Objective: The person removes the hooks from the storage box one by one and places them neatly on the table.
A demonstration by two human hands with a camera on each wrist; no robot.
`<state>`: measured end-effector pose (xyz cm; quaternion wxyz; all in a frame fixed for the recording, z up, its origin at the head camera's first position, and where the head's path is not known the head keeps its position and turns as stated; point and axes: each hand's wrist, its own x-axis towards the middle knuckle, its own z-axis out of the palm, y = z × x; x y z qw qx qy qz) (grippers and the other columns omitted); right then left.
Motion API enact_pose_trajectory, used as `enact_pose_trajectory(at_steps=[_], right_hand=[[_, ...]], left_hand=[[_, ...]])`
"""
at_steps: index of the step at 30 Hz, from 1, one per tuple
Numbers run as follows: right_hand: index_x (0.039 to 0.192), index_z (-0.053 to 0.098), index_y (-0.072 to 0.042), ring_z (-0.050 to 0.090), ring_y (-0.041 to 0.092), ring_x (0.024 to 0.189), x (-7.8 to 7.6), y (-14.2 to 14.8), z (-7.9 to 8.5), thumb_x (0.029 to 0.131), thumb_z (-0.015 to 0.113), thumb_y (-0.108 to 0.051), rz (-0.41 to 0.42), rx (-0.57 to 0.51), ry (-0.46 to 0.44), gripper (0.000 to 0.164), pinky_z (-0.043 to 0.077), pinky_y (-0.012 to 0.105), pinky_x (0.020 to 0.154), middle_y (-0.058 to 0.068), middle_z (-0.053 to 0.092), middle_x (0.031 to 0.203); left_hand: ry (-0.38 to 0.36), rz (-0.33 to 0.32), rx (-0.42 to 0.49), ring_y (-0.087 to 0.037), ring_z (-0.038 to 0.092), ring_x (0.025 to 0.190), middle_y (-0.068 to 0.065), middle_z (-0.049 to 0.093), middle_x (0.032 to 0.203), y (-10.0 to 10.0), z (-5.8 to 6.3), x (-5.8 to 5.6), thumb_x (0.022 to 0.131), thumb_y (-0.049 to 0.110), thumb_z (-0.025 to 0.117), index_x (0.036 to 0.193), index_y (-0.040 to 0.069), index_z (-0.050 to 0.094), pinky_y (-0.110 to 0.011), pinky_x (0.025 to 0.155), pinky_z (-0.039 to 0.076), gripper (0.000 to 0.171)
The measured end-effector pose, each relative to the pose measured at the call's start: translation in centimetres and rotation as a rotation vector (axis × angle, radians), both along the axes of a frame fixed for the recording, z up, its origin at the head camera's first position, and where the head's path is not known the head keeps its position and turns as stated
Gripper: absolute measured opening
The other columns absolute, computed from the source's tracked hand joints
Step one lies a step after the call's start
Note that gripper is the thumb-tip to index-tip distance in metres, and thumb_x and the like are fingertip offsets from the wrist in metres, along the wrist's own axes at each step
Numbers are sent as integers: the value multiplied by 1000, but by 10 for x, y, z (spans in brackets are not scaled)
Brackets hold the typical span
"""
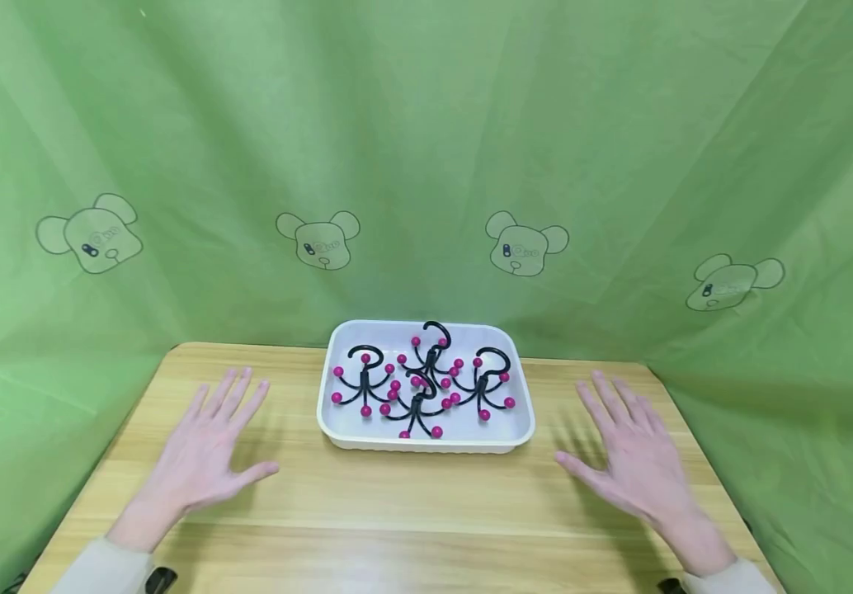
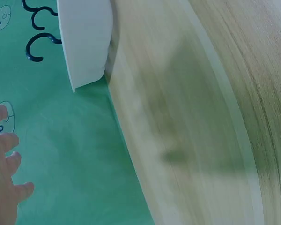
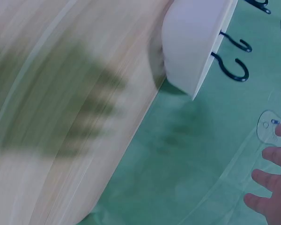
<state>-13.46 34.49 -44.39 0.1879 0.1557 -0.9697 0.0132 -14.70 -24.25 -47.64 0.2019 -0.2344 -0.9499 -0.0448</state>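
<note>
A white plastic tray [image 1: 426, 445] sits at the back of the wooden table, holding several black multi-arm hooks, each with a curved top and magenta balls on its arm ends. One such hook [image 1: 365, 381] lies toward the tray's left, another hook [image 1: 482, 388] toward its right. My left hand [image 1: 207, 441] is held over the table left of the tray, fingers straight and spread, holding nothing. On the other side, my right hand [image 1: 638, 454] hovers likewise, palm down with fingers spread. Both wrist views show the tray's side wall [image 2: 86, 42] with black hook tops poking above the rim.
A green curtain [image 1: 412, 165] with bear-head outlines hangs behind and at both sides of the table [image 1: 397, 528]. The tray stands close to the table's back edge. Shadows of both hands fall on the wood.
</note>
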Motion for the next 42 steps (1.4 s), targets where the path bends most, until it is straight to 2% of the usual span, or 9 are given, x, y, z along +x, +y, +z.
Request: enact_pose_trajectory(at_steps=[9,11,13,16,17,27,33,37,42], right_hand=[[166,33,-14,40,47,151,-6,-32,3,84,68,-74,68,-4,26,108,34,68,123,17,37,171],[165,36,-13,42,46,150,-7,-40,3,84,68,-73,91,-7,37,105,36,68,123,17,40,169],[163,39,-12,43,45,150,-9,-49,3,85,68,-72,111,-12,47,103,37,67,123,16,43,168],[162,42,-13,48,42,147,-13,-62,4,87,66,-72,137,-23,63,99,39,64,122,14,49,164],[161,44,-13,49,41,146,-14,-66,4,87,65,-73,147,-27,68,97,40,63,122,14,51,162],[158,47,-13,60,39,134,-25,-105,2,95,53,-76,221,-66,79,90,48,59,116,15,63,150],[156,51,-15,61,37,134,-30,-126,0,95,56,-72,210,-64,29,84,49,59,116,14,66,145],[153,54,-16,62,35,132,-36,-137,-2,95,59,-68,206,-75,3,78,48,58,118,12,68,142],[151,57,-15,64,36,131,-45,-149,-8,97,60,-64,220,-88,-12,73,48,59,118,12,70,139]], left_hand=[[-39,-35,-4,-43,34,158,-20,28,174,9,-7,-13,87,79,61,165,11,34,-30,134,-17,107],[-62,-39,-1,-43,32,159,-20,27,174,11,-8,-16,87,75,65,166,11,33,-40,137,-9,106],[-70,-43,-10,-43,33,159,-20,28,173,13,-10,-19,85,73,68,166,12,33,-51,138,5,107],[-87,-49,-18,-42,32,159,-20,30,173,18,-15,-26,85,70,70,166,12,33,-62,132,26,106],[-91,-52,-23,-42,33,159,-20,30,173,19,-17,-29,85,70,70,166,12,33,-62,130,29,106],[-173,-68,-18,-42,29,161,-19,25,174,33,-31,-47,89,66,70,165,9,33,-62,132,25,102],[-185,-81,-20,-41,29,161,-19,24,174,37,-37,-55,92,70,62,165,8,33,-63,132,26,100],[-198,-89,-15,-42,28,161,-19,23,175,40,-41,-59,93,68,63,165,7,33,-63,132,26,99],[-203,-103,-16,-42,29,161,-19,24,174,45,-45,-64,94,70,59,166,10,30,-64,131,27,99]])
